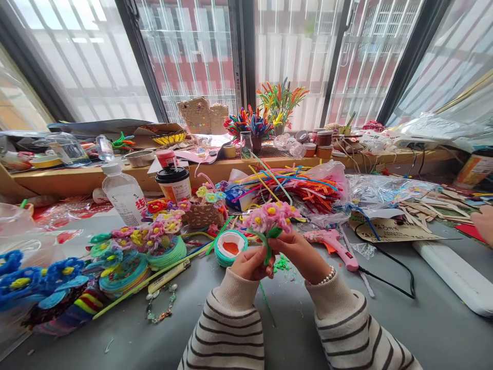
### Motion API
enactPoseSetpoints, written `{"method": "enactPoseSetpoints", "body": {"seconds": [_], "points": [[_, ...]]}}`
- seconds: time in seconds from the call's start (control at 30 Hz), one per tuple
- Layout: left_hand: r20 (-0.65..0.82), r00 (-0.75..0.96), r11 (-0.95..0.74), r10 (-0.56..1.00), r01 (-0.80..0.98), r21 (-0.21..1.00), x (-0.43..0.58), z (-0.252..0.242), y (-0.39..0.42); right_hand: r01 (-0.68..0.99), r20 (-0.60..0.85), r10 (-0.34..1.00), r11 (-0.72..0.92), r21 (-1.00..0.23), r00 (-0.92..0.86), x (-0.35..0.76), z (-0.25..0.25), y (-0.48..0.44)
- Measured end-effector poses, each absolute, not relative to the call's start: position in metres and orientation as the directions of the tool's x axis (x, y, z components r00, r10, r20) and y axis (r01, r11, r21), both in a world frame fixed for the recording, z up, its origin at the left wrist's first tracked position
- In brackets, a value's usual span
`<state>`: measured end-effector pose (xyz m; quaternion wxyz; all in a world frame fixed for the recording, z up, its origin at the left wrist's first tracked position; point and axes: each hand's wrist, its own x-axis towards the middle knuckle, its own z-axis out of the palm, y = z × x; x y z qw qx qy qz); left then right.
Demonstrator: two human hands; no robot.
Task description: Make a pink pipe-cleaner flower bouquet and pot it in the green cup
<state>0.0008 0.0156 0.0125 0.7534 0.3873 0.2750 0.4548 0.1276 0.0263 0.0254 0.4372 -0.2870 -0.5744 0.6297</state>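
Observation:
A bunch of pink pipe-cleaner flowers (pixel 271 216) with yellow centres and green stems stands upright between my hands. My left hand (pixel 249 263) pinches the green stems from the left. From the right, my right hand (pixel 296 253) closes its fingers on the same stems and a green leaf. Below, a thin green pipe cleaner (pixel 265 300) hangs down toward the table. Just left of my hands sits a small round pot (pixel 220 252) wrapped in turquoise, with a white rim and orange inside. Green clippings (pixel 283 263) lie behind my right hand.
A pink glue gun (pixel 337 247) with a black cord lies at right. Finished flower pots (pixel 167 252), a bead bracelet (pixel 162 308) and a cutter knife (pixel 169 276) are on the left. Behind are a bottle (pixel 122 192), a cup (pixel 174 184) and bundled pipe cleaners (pixel 308 187). Another person's hand (pixel 483 223) shows far right.

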Motion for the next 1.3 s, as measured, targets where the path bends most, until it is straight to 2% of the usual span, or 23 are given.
{"method": "enactPoseSetpoints", "body": {"seconds": [0.17,0.33,0.63,0.93,1.13,1.3], "points": [[-0.117,0.556,0.407,0.823,-0.433,0.804,-0.004,0.015,0.015,-0.253,0.108,0.884,-0.012,-0.967,-0.455,0.132,0.025,0.027],[-0.162,0.682,0.537,0.713,-0.383,0.752,-0.011,0.011,0.02,-0.274,0.126,0.891,0.002,-0.962,-0.436,0.13,0.025,0.028],[-0.112,0.717,0.528,0.688,-0.39,0.754,-0.011,0.009,0.019,-0.298,0.102,0.884,-0.043,-0.954,-0.456,0.128,0.022,0.025],[-0.086,0.777,0.588,0.624,-0.393,0.707,-0.013,0.009,0.02,-0.522,0.086,0.854,-0.232,-0.821,-0.514,0.117,0.021,0.02],[-0.05,0.818,0.602,0.573,-0.378,0.703,-0.014,0.009,0.019,-0.55,0.118,0.819,-0.264,-0.792,-0.562,0.114,0.019,0.019],[-0.051,0.805,0.61,0.591,-0.405,0.681,-0.013,0.013,0.019,-0.561,0.099,0.868,-0.224,-0.797,-0.487,0.111,0.018,0.021]]}}
